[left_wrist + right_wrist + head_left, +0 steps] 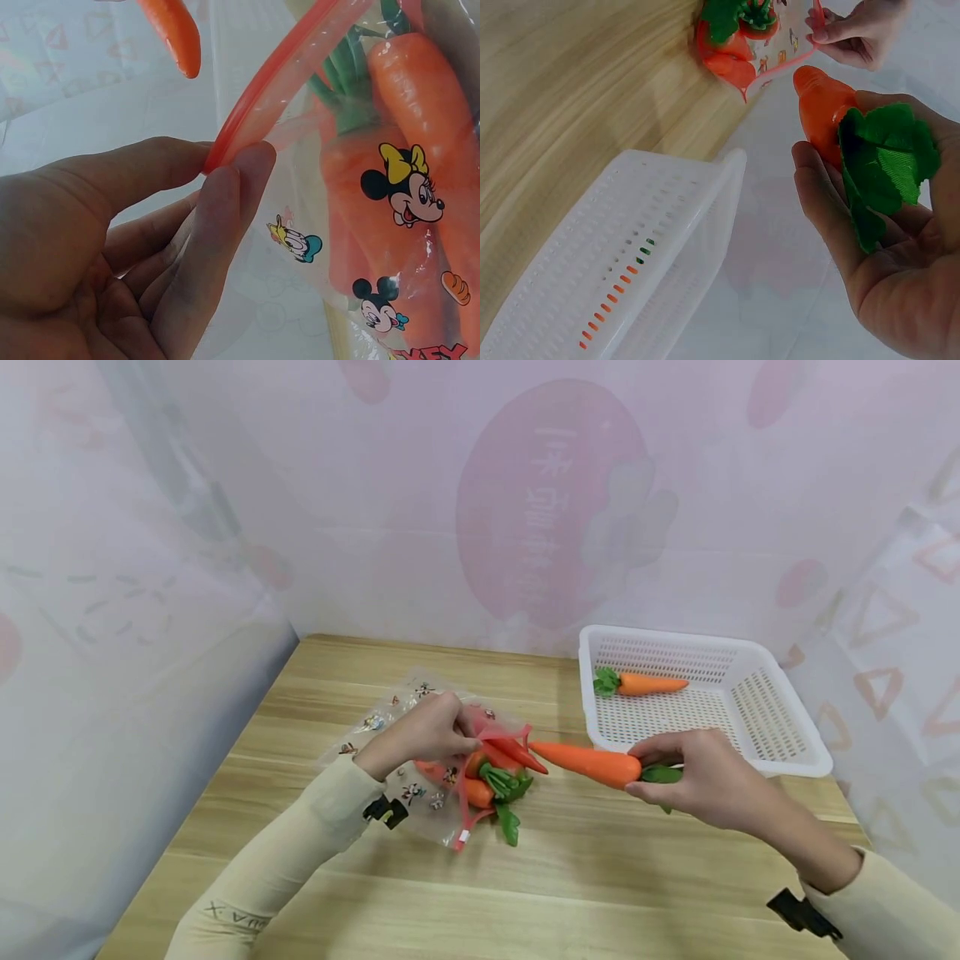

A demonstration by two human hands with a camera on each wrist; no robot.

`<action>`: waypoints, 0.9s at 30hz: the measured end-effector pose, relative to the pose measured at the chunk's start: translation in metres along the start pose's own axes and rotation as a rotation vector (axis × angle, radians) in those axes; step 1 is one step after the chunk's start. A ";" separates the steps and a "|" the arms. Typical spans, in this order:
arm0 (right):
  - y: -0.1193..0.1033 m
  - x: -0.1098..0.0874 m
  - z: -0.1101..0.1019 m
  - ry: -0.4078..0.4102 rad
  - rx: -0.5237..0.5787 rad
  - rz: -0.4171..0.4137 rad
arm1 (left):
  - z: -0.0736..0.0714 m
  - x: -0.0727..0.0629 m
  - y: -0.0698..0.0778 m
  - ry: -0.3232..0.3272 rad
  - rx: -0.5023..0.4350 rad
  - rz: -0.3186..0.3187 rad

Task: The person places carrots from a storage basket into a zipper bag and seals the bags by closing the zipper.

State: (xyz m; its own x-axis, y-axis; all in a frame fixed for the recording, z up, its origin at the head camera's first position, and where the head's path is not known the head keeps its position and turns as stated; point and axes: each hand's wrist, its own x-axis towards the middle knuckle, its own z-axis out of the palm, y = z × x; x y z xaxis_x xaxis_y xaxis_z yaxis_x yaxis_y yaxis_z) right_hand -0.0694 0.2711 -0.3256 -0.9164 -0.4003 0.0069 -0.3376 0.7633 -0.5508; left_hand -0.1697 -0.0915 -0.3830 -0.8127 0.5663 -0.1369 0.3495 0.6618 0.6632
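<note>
My left hand [423,735] pinches the red zip edge [244,112] of a clear plastic bag [431,814] printed with cartoon figures. The bag lies on the table with its mouth parted towards the right. Inside it are several orange carrots [420,97], green tops at the mouth. A red pointed piece [517,753] shows at the mouth; its kind is unclear. My right hand [708,781] grips another carrot [588,763] near its leafy end. In the head view, that carrot's tip points left, close to the bag's red rim.
Behind my right hand stands a white perforated basket [813,747], with one carrot [651,685] lying in it. Pale printed cloth [375,577] hangs around the back and sides of the wooden table [480,910]. A white slider [463,837] sits at the bag's near corner.
</note>
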 end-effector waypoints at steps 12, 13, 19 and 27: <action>-0.012 0.020 0.027 -0.071 0.043 -0.068 | 0.000 0.001 0.001 0.005 0.008 -0.001; -0.013 0.022 0.030 -0.069 0.042 -0.071 | 0.000 0.001 0.001 0.003 0.002 -0.003; -0.012 0.034 0.046 -0.036 0.060 -0.033 | 0.001 0.000 -0.001 -0.001 -0.021 -0.003; -0.009 0.047 0.072 0.026 0.089 -0.003 | -0.001 0.000 0.000 0.009 0.005 0.007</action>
State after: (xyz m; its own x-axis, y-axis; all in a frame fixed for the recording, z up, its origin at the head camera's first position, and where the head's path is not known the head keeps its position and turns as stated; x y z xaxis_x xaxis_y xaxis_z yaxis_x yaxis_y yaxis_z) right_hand -0.0941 0.2085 -0.3801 -0.9210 -0.3884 0.0295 -0.3208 0.7134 -0.6231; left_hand -0.1696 -0.0919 -0.3824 -0.8143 0.5666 -0.1259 0.3574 0.6604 0.6604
